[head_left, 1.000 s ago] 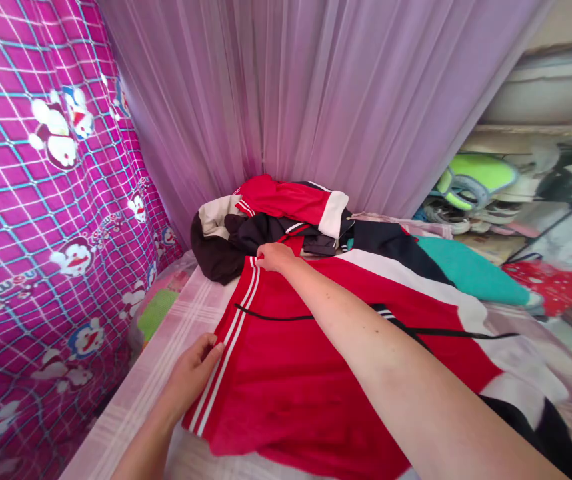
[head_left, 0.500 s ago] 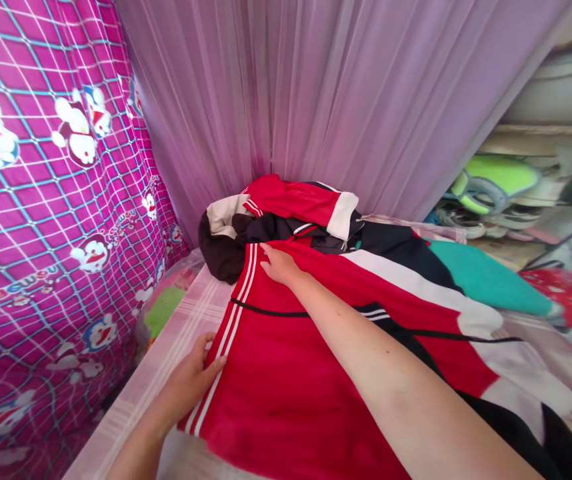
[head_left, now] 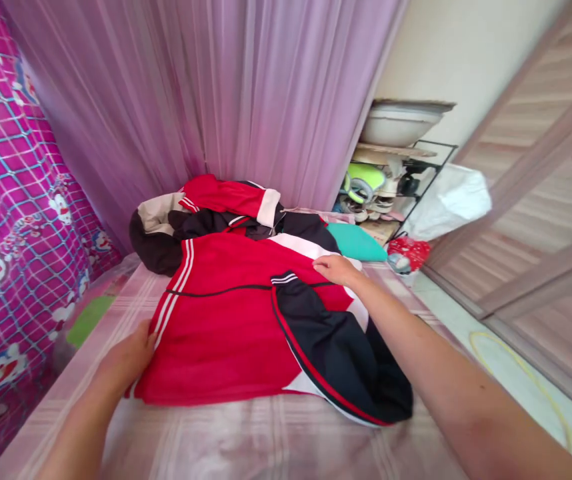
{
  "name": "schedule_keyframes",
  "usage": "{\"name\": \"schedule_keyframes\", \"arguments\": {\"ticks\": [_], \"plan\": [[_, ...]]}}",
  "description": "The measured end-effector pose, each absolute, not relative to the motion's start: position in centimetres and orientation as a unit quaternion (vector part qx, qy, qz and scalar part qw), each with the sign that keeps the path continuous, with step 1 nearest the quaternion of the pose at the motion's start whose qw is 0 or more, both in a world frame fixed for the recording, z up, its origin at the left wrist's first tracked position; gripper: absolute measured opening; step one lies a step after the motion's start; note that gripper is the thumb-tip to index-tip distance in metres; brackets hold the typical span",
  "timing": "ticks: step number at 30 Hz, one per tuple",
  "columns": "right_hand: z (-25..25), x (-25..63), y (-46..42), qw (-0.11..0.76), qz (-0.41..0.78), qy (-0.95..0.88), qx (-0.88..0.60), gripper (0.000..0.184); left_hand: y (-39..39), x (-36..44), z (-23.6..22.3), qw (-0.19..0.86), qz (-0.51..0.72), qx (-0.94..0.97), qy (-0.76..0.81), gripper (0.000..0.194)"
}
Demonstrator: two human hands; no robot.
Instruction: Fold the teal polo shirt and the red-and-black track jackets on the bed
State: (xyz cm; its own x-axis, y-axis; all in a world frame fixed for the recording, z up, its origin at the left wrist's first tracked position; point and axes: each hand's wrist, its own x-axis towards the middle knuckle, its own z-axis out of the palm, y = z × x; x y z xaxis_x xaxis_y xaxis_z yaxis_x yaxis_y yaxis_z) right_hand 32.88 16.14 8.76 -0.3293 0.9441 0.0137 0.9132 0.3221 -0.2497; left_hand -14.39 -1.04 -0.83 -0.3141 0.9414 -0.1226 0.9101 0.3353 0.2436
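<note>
A red jacket [head_left: 216, 340] with black and white parts lies spread on the bed, its white-striped hem toward the left. My left hand [head_left: 136, 350] is closed on the striped hem at its lower left edge, with the fingertips partly hidden. Over the white and red upper part is my right hand [head_left: 339, 269], its fingers drawn together in a pinch at the cloth. A black sleeve [head_left: 336, 340] is folded back over the jacket body, its striped cuff near the middle. A black cord crosses the red cloth.
Behind the jacket lies a heap of red, black and beige clothes [head_left: 159, 247] against the purple curtain [head_left: 266, 100]. A teal cushion-like item [head_left: 356, 243] sits at the far right of the plaid bed [head_left: 226, 440]. Beyond stand a rack with a white basin [head_left: 399, 125] and a wooden wardrobe [head_left: 531, 220].
My right hand has gone from the striped hem across to the jacket's upper right part. My left hand stays at the hem. The view has turned right, showing more floor and wardrobe.
</note>
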Motion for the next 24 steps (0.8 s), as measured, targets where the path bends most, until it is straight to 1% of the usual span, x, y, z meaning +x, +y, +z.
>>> {"name": "schedule_keyframes", "arguments": {"ticks": [2,5,8,10,12,14,16,17,19,20,21,22,23,24], "plan": [[8.9,36.4,14.4,0.077,0.127,-0.798,-0.584,0.031,-0.6,-14.3,-0.7,0.108,0.050,0.572,0.812,0.053],[8.2,39.0,11.8,0.053,0.187,-0.798,-0.571,0.037,-0.8,-13.6,0.3,0.087,0.012,0.544,0.834,0.061],[7.0,39.0,10.1,0.016,0.241,-0.812,-0.532,0.041,-1.6,-11.8,1.8,0.017,0.012,0.542,0.840,0.067],[6.5,38.4,9.5,-0.012,0.284,-0.817,-0.502,0.037,-2.0,-9.9,2.7,-0.036,0.046,0.581,0.812,0.063],[6.5,37.8,9.3,-0.010,0.336,-0.812,-0.476,0.029,-2.1,-7.7,3.2,-0.050,0.086,0.641,0.761,0.058],[7.1,37.6,9.2,0.032,0.403,-0.801,-0.442,0.025,-2.0,-5.6,3.3,-0.024,0.115,0.705,0.700,0.054],[7.9,37.8,9.4,0.102,0.474,-0.778,-0.399,0.029,-2.0,-4.0,2.9,0.020,0.121,0.750,0.650,0.051],[8.2,38.0,9.6,0.156,0.500,-0.760,-0.385,0.033,-2.1,-3.4,2.5,0.042,0.116,0.761,0.637,0.050],[8.4,38.7,10.2,0.303,0.505,-0.707,-0.392,0.040,-2.4,-2.8,1.6,0.074,0.102,0.765,0.631,0.049],[8.2,39.2,10.7,0.375,0.479,-0.674,-0.419,0.042,-2.5,-2.7,1.2,0.080,0.098,0.764,0.632,0.049],[7.9,39.6,11.1,0.428,0.439,-0.643,-0.460,0.043,-2.7,-2.7,0.7,0.082,0.099,0.763,0.634,0.049],[7.4,40.1,11.6,0.445,0.394,-0.621,-0.511,0.044,-2.9,-2.7,0.2,0.078,0.103,0.762,0.635,0.049],[6.9,40.6,12.0,0.429,0.353,-0.610,-0.565,0.043,-3.0,-2.8,-0.1,0.073,0.108,0.761,0.636,0.050],[6.3,41.0,12.2,0.393,0.322,-0.605,-0.612,0.043,-3.2,-2.8,-0.4,0.065,0.116,0.760,0.637,0.050]]}}
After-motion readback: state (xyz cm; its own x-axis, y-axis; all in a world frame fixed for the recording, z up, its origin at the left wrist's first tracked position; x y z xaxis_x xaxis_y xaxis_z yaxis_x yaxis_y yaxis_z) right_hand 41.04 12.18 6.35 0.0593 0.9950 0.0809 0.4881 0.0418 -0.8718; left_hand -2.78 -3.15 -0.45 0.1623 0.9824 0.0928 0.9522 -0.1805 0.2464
